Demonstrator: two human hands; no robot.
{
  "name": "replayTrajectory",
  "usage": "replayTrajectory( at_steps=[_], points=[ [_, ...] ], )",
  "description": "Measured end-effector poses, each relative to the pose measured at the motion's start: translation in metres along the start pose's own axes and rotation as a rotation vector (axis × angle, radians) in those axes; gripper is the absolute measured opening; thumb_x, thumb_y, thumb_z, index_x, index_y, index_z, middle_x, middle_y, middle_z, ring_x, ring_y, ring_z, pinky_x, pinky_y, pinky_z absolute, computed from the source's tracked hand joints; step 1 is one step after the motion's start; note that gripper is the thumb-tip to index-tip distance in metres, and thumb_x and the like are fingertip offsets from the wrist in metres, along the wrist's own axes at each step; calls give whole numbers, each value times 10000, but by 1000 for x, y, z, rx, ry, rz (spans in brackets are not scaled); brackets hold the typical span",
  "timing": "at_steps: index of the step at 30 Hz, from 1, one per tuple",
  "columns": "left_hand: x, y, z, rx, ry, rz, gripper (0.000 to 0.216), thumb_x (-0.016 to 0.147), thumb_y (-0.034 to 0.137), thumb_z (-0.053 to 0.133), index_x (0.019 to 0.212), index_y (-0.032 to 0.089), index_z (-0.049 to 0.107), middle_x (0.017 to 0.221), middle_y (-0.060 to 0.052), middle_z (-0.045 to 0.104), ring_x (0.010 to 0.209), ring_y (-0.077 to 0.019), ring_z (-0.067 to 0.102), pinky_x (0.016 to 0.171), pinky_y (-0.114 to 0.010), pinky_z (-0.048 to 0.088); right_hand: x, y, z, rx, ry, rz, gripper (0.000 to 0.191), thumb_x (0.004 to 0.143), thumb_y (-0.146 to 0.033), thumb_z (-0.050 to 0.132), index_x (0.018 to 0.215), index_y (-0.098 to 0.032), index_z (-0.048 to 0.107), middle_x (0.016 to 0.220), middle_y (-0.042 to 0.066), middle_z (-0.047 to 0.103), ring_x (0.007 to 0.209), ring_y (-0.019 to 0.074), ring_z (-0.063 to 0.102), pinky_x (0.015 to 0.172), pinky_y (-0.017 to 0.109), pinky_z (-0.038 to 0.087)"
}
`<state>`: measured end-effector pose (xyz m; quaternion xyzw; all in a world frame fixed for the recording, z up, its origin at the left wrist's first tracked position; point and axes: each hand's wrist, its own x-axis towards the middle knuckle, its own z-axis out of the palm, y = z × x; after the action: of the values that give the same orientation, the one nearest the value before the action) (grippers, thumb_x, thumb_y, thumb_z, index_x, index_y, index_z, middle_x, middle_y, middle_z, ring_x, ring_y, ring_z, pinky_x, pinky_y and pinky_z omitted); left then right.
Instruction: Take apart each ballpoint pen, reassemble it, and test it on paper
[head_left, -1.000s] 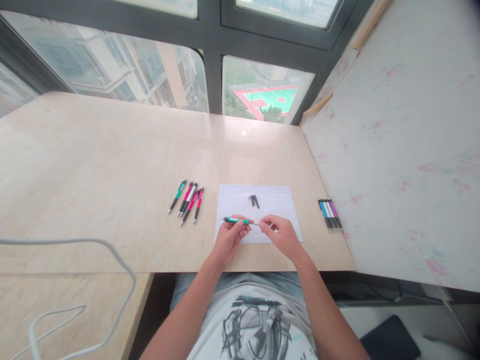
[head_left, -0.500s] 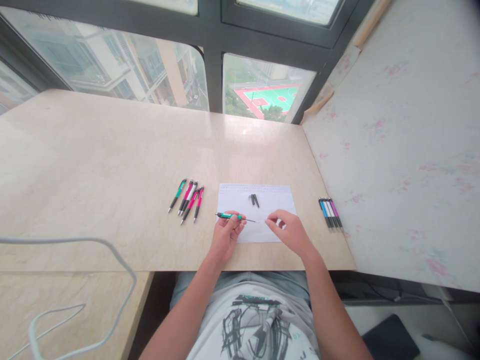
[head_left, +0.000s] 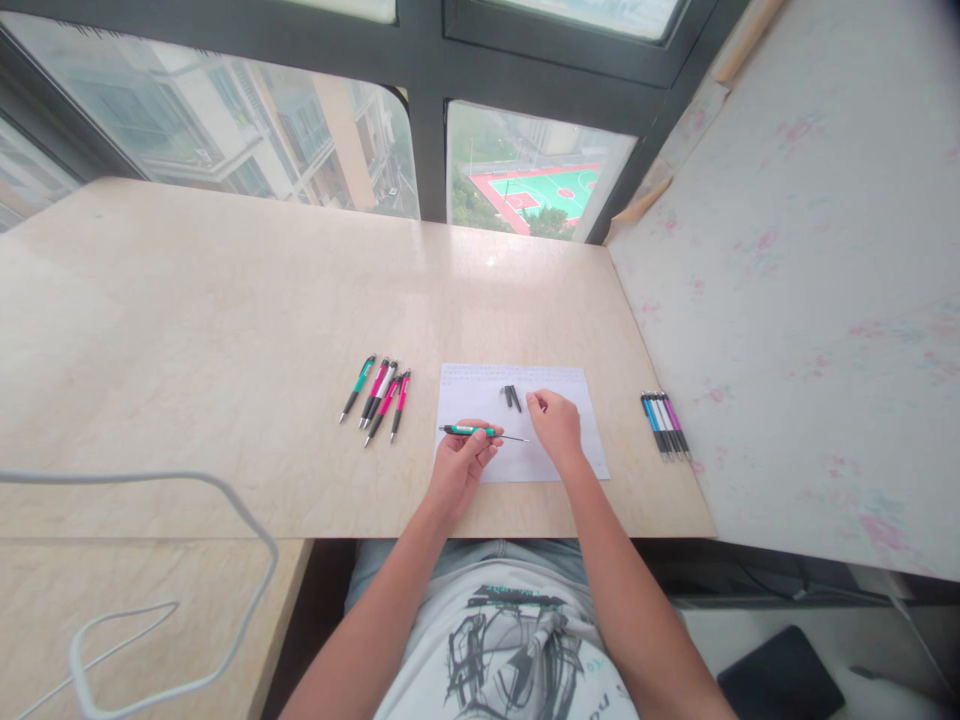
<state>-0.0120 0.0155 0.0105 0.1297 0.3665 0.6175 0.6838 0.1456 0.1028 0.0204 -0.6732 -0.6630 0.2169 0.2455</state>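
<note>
My left hand (head_left: 461,466) is closed around a green pen (head_left: 469,431) held level over a white sheet of paper (head_left: 559,385); a thin dark refill tip sticks out of the pen to the right. My right hand (head_left: 556,425) rests on the sheet with its fingers curled, the fingertips just beside two small black pen parts (head_left: 511,397). Whether those fingers pinch anything is hidden.
Several pink and green pens (head_left: 379,396) lie left of the sheet. Several more pens (head_left: 663,421) lie at the right by the patterned wall. The beige tabletop (head_left: 187,330) ends at a window. A white cable (head_left: 172,590) loops at the lower left.
My right hand let go of the pen's tip and moved up the sheet to the small black parts. My left hand kept the green pen and rose slightly.
</note>
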Motion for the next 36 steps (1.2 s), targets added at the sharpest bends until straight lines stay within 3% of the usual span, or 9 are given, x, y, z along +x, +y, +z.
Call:
replayTrajectory(
  at_steps=[3, 7, 9, 12, 18, 22, 26, 32, 36],
  points=[
    [0, 0, 0, 3, -7, -3, 229, 751, 273, 787, 905, 149, 671, 924, -83, 742, 758, -110, 686, 713, -195, 529, -15, 3, -11, 182, -64, -6, 358, 909, -402, 440, 755, -191, 685, 665, 20, 652, 615, 157, 555, 604, 267, 392],
    [-2, 0, 2, 28, -26, -7, 223, 755, 275, 783, 906, 148, 679, 940, -89, 739, 771, -115, 685, 721, -197, 522, -41, -1, -30, 461, -294, -57, 466, 954, -475, 361, 859, -181, 710, 684, 25, 659, 586, 149, 555, 555, 256, 424],
    [-3, 1, 4, 54, -40, -6, 221, 753, 280, 783, 899, 147, 684, 943, -89, 737, 775, -121, 684, 724, -205, 522, -52, -4, -40, 404, -358, -151, 372, 928, -450, 455, 864, -194, 717, 744, 32, 687, 640, 158, 583, 586, 260, 444],
    [-4, 2, 6, 79, -52, -12, 221, 752, 284, 783, 898, 147, 688, 928, -83, 737, 756, -119, 677, 709, -208, 521, -59, -6, -54, 242, -336, -269, 233, 888, -370, 542, 836, -217, 710, 798, 27, 705, 678, 162, 594, 646, 278, 457],
    [-2, 2, 2, 1, 22, 25, 221, 741, 278, 792, 885, 152, 679, 898, -72, 739, 744, -99, 669, 707, -191, 517, -57, 20, -73, 66, -394, -289, 154, 857, -273, 543, 837, -224, 688, 838, 37, 703, 766, 184, 625, 660, 291, 473],
    [-1, 2, 0, -25, 32, 24, 248, 729, 283, 802, 900, 159, 672, 904, -66, 739, 753, -99, 671, 712, -195, 523, -52, 36, -69, 35, -273, -235, 162, 847, -286, 543, 803, -222, 686, 826, 44, 706, 762, 196, 628, 685, 309, 472],
    [-2, 2, 2, -16, 2, 8, 220, 751, 278, 783, 897, 161, 669, 921, -75, 740, 763, -104, 672, 710, -197, 522, -41, 33, -51, -9, -125, -100, 169, 839, -303, 548, 777, -220, 682, 785, 37, 711, 691, 188, 620, 676, 308, 455],
    [-2, 2, 2, 8, -38, 0, 218, 757, 289, 779, 899, 151, 687, 976, -87, 728, 793, -105, 657, 726, -200, 514, -23, 16, -21, -40, -37, -55, 196, 854, -311, 531, 771, -201, 670, 798, 62, 716, 724, 190, 634, 688, 298, 441],
    [-2, 1, 2, 15, -36, 20, 203, 748, 277, 787, 881, 147, 703, 990, -71, 705, 761, -88, 633, 732, -202, 507, -19, 12, -16, 45, -13, -59, 220, 855, -354, 534, 808, -197, 680, 785, 66, 709, 723, 197, 624, 707, 312, 445]
  ],
)
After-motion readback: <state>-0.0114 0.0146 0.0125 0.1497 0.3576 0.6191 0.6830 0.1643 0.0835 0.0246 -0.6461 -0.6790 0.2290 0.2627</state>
